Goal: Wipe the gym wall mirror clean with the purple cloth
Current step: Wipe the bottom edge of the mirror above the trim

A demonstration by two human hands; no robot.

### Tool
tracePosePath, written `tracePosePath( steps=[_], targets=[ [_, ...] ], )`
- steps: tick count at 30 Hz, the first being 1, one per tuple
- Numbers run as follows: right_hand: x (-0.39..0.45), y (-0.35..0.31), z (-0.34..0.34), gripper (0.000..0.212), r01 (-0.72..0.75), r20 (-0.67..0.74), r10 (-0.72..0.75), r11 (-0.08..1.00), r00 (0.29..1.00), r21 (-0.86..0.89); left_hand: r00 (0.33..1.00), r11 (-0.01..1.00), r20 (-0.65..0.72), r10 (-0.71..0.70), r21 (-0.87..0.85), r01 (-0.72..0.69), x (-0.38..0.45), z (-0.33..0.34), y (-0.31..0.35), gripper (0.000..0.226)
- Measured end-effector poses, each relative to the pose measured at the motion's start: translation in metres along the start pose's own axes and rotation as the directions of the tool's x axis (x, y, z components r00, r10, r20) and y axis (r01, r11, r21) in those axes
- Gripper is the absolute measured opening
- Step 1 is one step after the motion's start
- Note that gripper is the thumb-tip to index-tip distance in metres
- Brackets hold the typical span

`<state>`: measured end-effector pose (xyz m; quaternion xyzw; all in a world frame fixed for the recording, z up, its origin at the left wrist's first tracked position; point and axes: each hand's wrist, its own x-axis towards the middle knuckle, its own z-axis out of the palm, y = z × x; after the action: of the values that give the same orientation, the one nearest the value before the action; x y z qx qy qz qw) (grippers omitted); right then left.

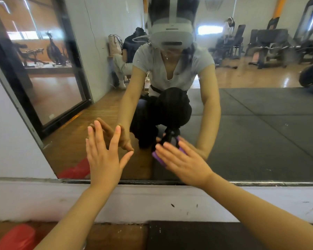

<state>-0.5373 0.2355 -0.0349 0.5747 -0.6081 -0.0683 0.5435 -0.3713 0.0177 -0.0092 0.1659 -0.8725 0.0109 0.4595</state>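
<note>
Gym wall mirror fills most of the view, its lower edge running just above a white wall strip. Reflected in it: person crouching w/ grey headset and grey top, black floor mats, wood floor, weight benches and machines at the back, doorway at left. Below the strip, a black mat lies right of wood floor; a red object sits at bottom left, w/ its reflection in the mirror's lower-left corner.

Both forearms reach up from the bottom edge to the glass. Left hand is flat against the mirror near its lower edge, fingers straight and spread, thumb out, holding nothing. Right hand presses the purple cloth to the glass w/ fingers extended, not curled around it; hand is motion-blurred. Cloth is low on the mirror, near centre, mostly hidden under the palm, a purple edge showing past the fingers at left.
</note>
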Motion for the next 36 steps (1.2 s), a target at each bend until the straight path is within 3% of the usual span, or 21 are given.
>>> tracePosePath(
  steps=[2, 5, 8, 11, 13, 16, 22, 24, 27, 31, 33, 36],
  targets=[
    [-0.022, -0.018, 0.006, 0.070, 0.175, 0.126, -0.170, 0.984, 0.977, -0.023, 1.000, 1.000, 0.000, -0.003, 0.010, 0.003, -0.001, -0.001, 0.000, 0.088],
    [-0.036, -0.030, 0.006, 0.063, 0.235, 0.243, -0.224, 0.972, 0.944, -0.020, 1.000, 1.000, 0.007, 0.004, 0.021, -0.004, 0.000, -0.001, -0.001, 0.088],
    [-0.029, -0.021, 0.002, 0.060, 0.229, 0.228, -0.214, 0.973, 0.950, -0.040, 1.000, 1.000, 0.010, 0.008, 0.013, -0.008, 0.000, -0.002, -0.001, 0.085],
    [-0.005, 0.018, -0.015, 0.058, 0.009, 0.050, -0.009, 1.000, 0.999, -0.009, 1.000, 1.000, 0.009, 0.000, 0.009, 0.000, 0.000, -0.002, 0.000, 0.087],
    [0.011, 0.055, -0.027, 0.060, -0.104, -0.064, 0.105, 0.994, 0.992, 0.027, 1.000, 1.000, 0.006, -0.004, 0.008, 0.004, 0.000, -0.002, 0.001, 0.088],
    [0.017, 0.087, -0.035, 0.054, -0.103, -0.118, 0.107, 0.994, 0.987, 0.044, 1.000, 1.000, 0.003, -0.011, 0.000, 0.011, 0.000, -0.002, 0.002, 0.089],
    [0.002, 0.071, -0.024, 0.068, -0.091, -0.099, 0.089, 0.996, 0.991, -0.012, 1.000, 1.000, -0.001, -0.006, 0.008, 0.006, 0.000, -0.002, 0.001, 0.089],
    [-0.006, 0.066, -0.022, 0.064, -0.047, -0.070, 0.047, 0.999, 0.996, 0.007, 1.000, 1.000, -0.004, -0.009, 0.005, 0.009, 0.000, -0.002, 0.002, 0.088],
    [-0.026, 0.049, -0.017, 0.061, -0.009, -0.003, 0.009, 1.000, 1.000, 0.022, 1.000, 1.000, -0.002, -0.021, 0.002, 0.021, -0.001, -0.001, 0.003, 0.088],
    [-0.070, 0.014, -0.006, 0.069, 0.165, 0.157, -0.162, 0.986, 0.974, -0.009, 1.000, 1.000, -0.001, -0.025, 0.008, 0.025, -0.002, -0.001, 0.003, 0.088],
    [-0.080, 0.005, -0.006, 0.073, 0.179, 0.213, -0.172, 0.984, 0.962, -0.011, 1.000, 1.000, 0.001, -0.022, 0.008, 0.022, -0.001, -0.001, 0.002, 0.087],
    [-0.070, 0.015, -0.014, 0.071, 0.139, 0.173, -0.136, 0.990, 0.975, -0.006, 1.000, 1.000, 0.005, -0.025, 0.008, 0.025, 0.000, -0.001, 0.002, 0.086]
  ],
)
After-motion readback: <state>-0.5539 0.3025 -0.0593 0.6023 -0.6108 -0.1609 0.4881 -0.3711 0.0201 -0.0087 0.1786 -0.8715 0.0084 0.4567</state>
